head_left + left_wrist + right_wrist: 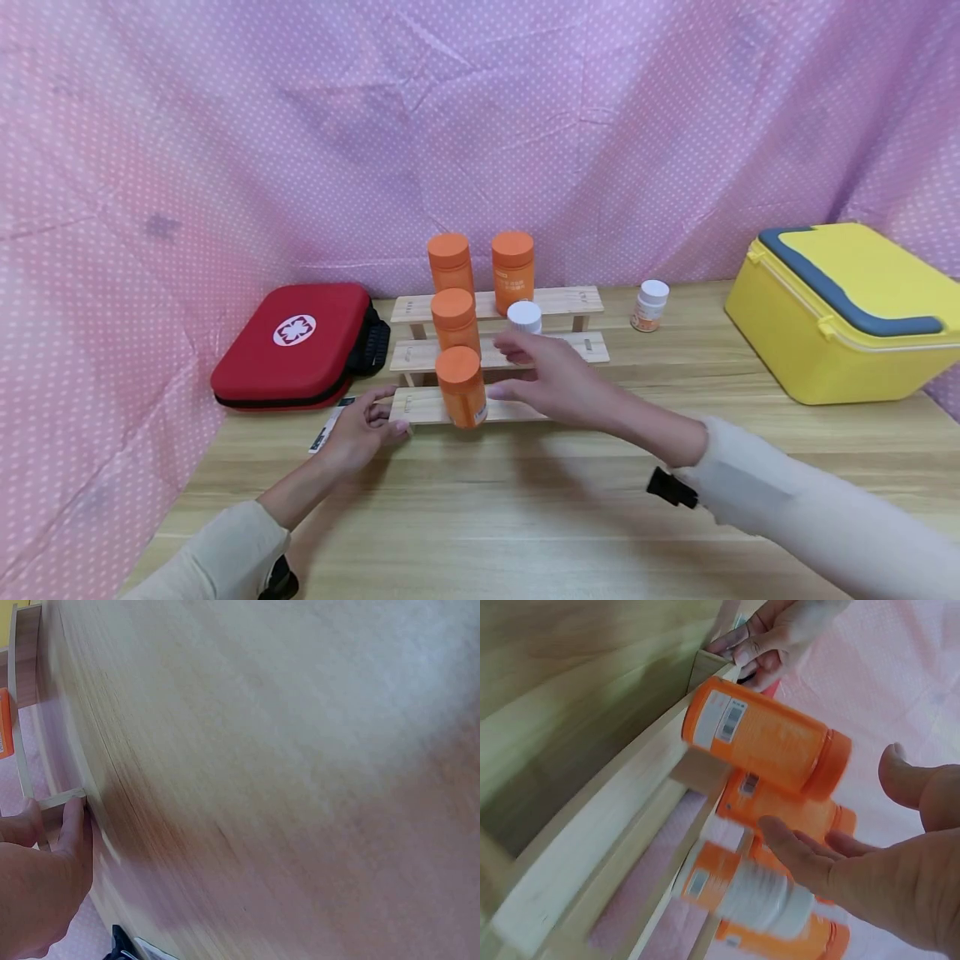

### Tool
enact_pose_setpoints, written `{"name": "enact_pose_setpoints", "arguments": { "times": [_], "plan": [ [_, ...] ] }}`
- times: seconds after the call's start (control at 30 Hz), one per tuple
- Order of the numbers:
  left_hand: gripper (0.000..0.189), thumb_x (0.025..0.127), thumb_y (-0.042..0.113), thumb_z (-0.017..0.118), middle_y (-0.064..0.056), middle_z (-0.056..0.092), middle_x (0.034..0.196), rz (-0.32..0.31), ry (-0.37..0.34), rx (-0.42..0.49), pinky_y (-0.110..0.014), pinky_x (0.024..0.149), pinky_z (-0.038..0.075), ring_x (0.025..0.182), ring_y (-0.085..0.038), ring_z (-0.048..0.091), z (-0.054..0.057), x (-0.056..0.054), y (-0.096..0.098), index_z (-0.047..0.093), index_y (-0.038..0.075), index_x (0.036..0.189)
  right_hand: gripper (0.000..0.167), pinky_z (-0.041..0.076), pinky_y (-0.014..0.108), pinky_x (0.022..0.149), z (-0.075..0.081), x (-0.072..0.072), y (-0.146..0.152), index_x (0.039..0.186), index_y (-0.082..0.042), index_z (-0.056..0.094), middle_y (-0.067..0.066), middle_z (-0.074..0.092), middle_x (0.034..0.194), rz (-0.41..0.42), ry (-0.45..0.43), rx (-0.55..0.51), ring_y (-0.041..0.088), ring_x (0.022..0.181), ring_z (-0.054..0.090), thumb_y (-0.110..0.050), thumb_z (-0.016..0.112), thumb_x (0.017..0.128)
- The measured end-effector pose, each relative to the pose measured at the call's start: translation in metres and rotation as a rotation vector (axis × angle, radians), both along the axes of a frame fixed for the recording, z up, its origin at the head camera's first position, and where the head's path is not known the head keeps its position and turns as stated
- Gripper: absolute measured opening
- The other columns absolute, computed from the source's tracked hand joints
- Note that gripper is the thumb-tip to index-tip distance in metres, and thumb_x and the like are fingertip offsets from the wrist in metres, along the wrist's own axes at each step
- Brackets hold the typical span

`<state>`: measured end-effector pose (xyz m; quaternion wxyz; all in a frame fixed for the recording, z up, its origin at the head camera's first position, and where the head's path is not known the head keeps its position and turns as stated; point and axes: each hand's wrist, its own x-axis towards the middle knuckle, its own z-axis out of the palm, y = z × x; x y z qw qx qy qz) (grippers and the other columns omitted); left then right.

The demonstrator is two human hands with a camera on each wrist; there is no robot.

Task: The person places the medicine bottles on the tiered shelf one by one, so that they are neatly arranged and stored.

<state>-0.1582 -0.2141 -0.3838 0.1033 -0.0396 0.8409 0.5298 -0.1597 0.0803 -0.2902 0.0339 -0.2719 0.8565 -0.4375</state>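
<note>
A three-step wooden display rack (pixel 420 356) stands mid-table. Its lowest step's left end is pinched between the thumb and fingers of my left hand (pixel 356 437), also seen in the left wrist view. One orange bottle (pixel 462 392) is on the lowest step. On the middle step are another orange bottle (pixel 455 321) and a white-capped bottle (pixel 524 317), partly hidden by my right hand (pixel 558 379). Two more orange bottles (pixel 450 265) stand on the top step. My right hand hovers with thumb and fingers apart, holding nothing, beside the front bottle (pixel 765 739).
A red first-aid case (pixel 300 346) lies left of the rack, with a small white packet (pixel 330 427) in front of it. To the right stand a small white-capped bottle (pixel 649 306) and a yellow box (pixel 840 325) with a grey handle. A pink dotted cloth (pixel 525 125) hangs behind.
</note>
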Motion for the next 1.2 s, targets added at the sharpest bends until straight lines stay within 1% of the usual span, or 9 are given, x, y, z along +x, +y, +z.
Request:
{"name": "enact_pose_setpoints", "arguments": {
  "times": [0.17, 0.3, 0.47, 0.67, 0.73, 0.87, 0.93, 1.1, 1.2],
  "plan": [
    [0.059, 0.089, 0.0, 0.065, -0.015, 0.067, 0.109, 0.003, -0.002, -0.008, -0.031, 0.084, 0.054, 0.095, -0.018, 0.065, -0.001, 0.0, -0.001, 0.039, 0.005, 0.142, 0.044, 0.051, 0.042, 0.091, -0.008, 0.01, 0.038, 0.125, 0.0, 0.058, 0.014, 0.062, 0.122, -0.007, 0.012, -0.004, 0.03, 0.112, 0.059, -0.017, 0.073, 0.087],
    [0.06, 0.089, 0.002, 0.066, -0.015, 0.067, 0.111, 0.004, -0.006, -0.022, -0.033, 0.086, 0.053, 0.096, -0.019, 0.065, 0.0, 0.001, -0.001, 0.039, 0.006, 0.143, 0.043, 0.051, 0.042, 0.09, -0.01, 0.016, 0.068, 0.125, -0.001, 0.059, 0.014, 0.062, 0.121, -0.075, 0.012, 0.049, 0.029, 0.109, 0.06, -0.022, 0.07, 0.09],
    [0.06, 0.089, 0.002, 0.065, -0.016, 0.066, 0.112, 0.007, -0.011, -0.022, -0.034, 0.088, 0.053, 0.097, -0.02, 0.065, 0.0, 0.001, 0.0, 0.039, 0.006, 0.143, 0.048, 0.053, 0.039, 0.086, -0.01, 0.015, 0.105, 0.132, -0.001, 0.055, 0.017, 0.057, 0.131, -0.164, 0.006, 0.066, 0.034, 0.112, 0.059, -0.024, 0.066, 0.092],
    [0.059, 0.09, 0.001, 0.065, -0.017, 0.065, 0.113, 0.008, -0.009, -0.007, -0.034, 0.087, 0.053, 0.097, -0.021, 0.065, 0.001, 0.001, 0.001, 0.039, 0.005, 0.143, 0.049, 0.053, 0.032, 0.084, -0.012, 0.005, 0.14, 0.133, 0.001, 0.053, 0.019, 0.057, 0.131, -0.267, 0.076, 0.089, 0.036, 0.115, 0.056, -0.022, 0.068, 0.091],
    [0.059, 0.09, 0.001, 0.065, -0.017, 0.065, 0.113, 0.009, -0.009, -0.009, -0.034, 0.087, 0.053, 0.097, -0.021, 0.065, 0.001, 0.001, 0.001, 0.039, 0.005, 0.143, 0.05, 0.053, 0.033, 0.083, -0.013, 0.002, 0.148, 0.132, 0.001, 0.054, 0.02, 0.058, 0.129, -0.293, 0.1, 0.101, 0.037, 0.114, 0.057, -0.022, 0.069, 0.09],
    [0.059, 0.09, 0.002, 0.065, -0.016, 0.066, 0.112, 0.012, -0.011, -0.014, -0.035, 0.088, 0.053, 0.097, -0.021, 0.065, 0.001, 0.001, 0.001, 0.039, 0.006, 0.143, 0.053, 0.051, 0.046, 0.085, -0.015, -0.006, 0.159, 0.133, 0.002, 0.052, 0.024, 0.057, 0.129, -0.353, 0.117, 0.129, 0.04, 0.115, 0.055, -0.025, 0.069, 0.091],
    [0.059, 0.089, 0.002, 0.065, -0.016, 0.066, 0.112, 0.012, -0.011, -0.018, -0.035, 0.088, 0.053, 0.097, -0.021, 0.065, 0.001, 0.001, 0.001, 0.039, 0.006, 0.143, 0.054, 0.049, 0.049, 0.086, -0.015, -0.012, 0.164, 0.133, 0.004, 0.051, 0.027, 0.055, 0.129, -0.378, 0.122, 0.129, 0.043, 0.115, 0.054, -0.025, 0.068, 0.091],
    [0.059, 0.089, 0.001, 0.065, -0.015, 0.066, 0.111, 0.009, -0.003, -0.025, -0.034, 0.087, 0.053, 0.096, -0.02, 0.065, 0.001, 0.001, 0.001, 0.04, 0.006, 0.142, 0.057, 0.047, 0.055, 0.087, -0.012, -0.032, 0.176, 0.136, 0.007, 0.046, 0.032, 0.048, 0.133, -0.423, 0.129, 0.121, 0.049, 0.116, 0.05, -0.026, 0.065, 0.093],
    [0.059, 0.089, 0.0, 0.065, -0.015, 0.067, 0.109, 0.011, 0.0, -0.021, -0.033, 0.086, 0.053, 0.095, -0.019, 0.065, 0.0, 0.0, 0.001, 0.04, 0.006, 0.142, 0.063, 0.044, 0.058, 0.092, -0.011, -0.05, 0.183, 0.139, 0.005, 0.042, 0.03, 0.044, 0.138, -0.445, 0.118, 0.146, 0.048, 0.121, 0.045, -0.033, 0.064, 0.093]
  ]
}}
